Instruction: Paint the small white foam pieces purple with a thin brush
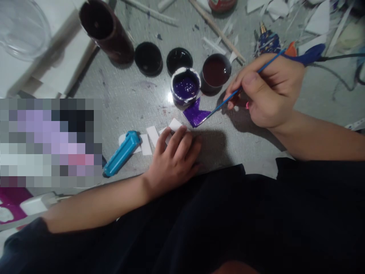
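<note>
My right hand (268, 89) is closed round a thin blue paintbrush (225, 102). The brush tip touches the lower right edge of a flat piece painted glossy purple (194, 113). Just behind that piece stands an open jar of purple paint (185, 86) with white smears on its rim. My left hand (176, 156) lies palm down on the table, fingers loosely apart, its fingertips at some small white pieces (153, 136). Left of it is a blue utility knife (122, 153), resting partly on the white pieces.
Two black lids (148, 58) and a cup of dark reddish liquid (216, 70) stand around the jar. Behind are a tall brown container (114, 38), a wooden stick (219, 32) and white scraps (319, 19). A blue corded tool (309, 54) lies beyond my right hand.
</note>
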The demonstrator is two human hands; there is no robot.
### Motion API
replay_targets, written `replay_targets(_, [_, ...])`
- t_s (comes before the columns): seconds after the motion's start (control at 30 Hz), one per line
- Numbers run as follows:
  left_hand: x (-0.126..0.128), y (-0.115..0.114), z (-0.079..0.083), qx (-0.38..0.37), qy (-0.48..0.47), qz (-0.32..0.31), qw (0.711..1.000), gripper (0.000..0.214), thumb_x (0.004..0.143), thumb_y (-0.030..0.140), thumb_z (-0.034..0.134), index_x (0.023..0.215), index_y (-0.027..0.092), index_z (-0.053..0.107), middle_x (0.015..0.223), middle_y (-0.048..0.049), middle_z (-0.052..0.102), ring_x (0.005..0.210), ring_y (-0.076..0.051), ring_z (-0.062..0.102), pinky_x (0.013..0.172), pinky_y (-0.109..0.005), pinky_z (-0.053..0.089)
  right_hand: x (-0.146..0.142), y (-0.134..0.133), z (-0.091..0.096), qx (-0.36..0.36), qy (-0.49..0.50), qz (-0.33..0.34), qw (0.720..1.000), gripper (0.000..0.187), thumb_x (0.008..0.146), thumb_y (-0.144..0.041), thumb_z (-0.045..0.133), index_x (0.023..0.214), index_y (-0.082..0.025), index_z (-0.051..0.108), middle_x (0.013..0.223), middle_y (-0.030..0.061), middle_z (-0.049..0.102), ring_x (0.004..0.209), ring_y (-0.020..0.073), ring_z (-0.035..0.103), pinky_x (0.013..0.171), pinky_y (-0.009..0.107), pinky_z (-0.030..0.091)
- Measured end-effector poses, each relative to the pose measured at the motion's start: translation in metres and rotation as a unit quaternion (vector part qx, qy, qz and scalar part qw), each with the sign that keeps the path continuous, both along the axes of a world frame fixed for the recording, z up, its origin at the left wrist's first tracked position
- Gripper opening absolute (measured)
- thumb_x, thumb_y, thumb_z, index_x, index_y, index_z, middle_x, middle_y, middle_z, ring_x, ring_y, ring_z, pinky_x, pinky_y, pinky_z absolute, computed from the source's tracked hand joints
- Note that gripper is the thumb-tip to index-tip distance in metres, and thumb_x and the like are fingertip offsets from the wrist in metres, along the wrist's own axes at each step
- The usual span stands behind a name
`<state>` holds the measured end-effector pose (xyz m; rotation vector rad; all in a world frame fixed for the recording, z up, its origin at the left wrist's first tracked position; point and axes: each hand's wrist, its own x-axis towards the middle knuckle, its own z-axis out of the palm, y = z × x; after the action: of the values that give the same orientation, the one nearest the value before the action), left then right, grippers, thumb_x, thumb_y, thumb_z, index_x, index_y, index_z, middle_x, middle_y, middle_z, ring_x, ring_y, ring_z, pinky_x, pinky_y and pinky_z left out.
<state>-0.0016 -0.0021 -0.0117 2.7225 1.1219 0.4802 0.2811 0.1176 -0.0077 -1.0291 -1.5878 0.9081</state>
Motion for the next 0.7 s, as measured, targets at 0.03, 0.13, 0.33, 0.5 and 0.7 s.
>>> replay_targets(0.03, [-0.0001,0.0001,0.0003,-0.001,0.001,-0.001,1.0,0.055,0.113,0.046,0.073,0.158,0.014,0.076,0.15,-0.0215,0.082,0.153,-0.044,0.073,0.135,-0.063,0.052,-0.0003,-0.0001,0.0001,0.0,0.006,-0.001,1.0,0.047,0.114,-0.062,0.08,0.09,-0.021,0.08,0.077,-0.0028,0.08,0.052,0.0079,0.07,0.043,0.021,0.053])
replay_targets(0.13, [-0.0006,0.0005,0.0008,-0.009,0.003,-0.003,1.0,0.056,0.113,0.046,0.074,0.159,0.014,0.075,0.15,-0.0219,0.081,0.153,-0.044,0.072,0.135,-0.063,0.052,-0.0006,0.0017,-0.0026,0.034,0.036,0.001,0.999,0.041,0.116,-0.056,0.08,0.093,-0.021,0.081,0.078,-0.0025,0.08,0.055,0.0089,0.073,0.042,0.022,0.051])
replay_targets(0.33, [0.0001,0.0001,-0.0004,-0.006,-0.004,-0.003,1.0,0.055,0.113,0.046,0.074,0.159,0.014,0.075,0.151,-0.0219,0.081,0.155,-0.044,0.071,0.136,-0.064,0.051,0.0033,0.0045,-0.0081,0.025,0.01,0.015,1.0,0.048,0.117,-0.06,0.077,0.093,-0.018,0.079,0.079,-0.0029,0.08,0.055,0.0057,0.072,0.045,0.017,0.05])
replay_targets(0.5, [0.0005,0.0001,-0.0006,-0.013,-0.004,-0.003,1.0,0.056,0.112,0.044,0.075,0.159,0.015,0.075,0.151,-0.0219,0.081,0.154,-0.045,0.071,0.135,-0.065,0.053,0.0011,0.0041,-0.0063,0.04,0.027,0.0,0.999,0.049,0.116,-0.062,0.078,0.091,-0.019,0.077,0.078,-0.004,0.079,0.054,0.0064,0.072,0.045,0.017,0.051])
replay_targets(0.7, [-0.001,-0.001,-0.0019,-0.034,-0.004,0.002,0.999,0.059,0.111,0.045,0.077,0.163,0.019,0.074,0.155,-0.0205,0.079,0.157,-0.045,0.07,0.138,-0.066,0.05,-0.0002,0.0036,-0.0033,0.022,0.008,-0.008,1.0,0.049,0.114,-0.066,0.079,0.09,-0.023,0.078,0.076,-0.005,0.079,0.053,0.007,0.072,0.041,0.017,0.05])
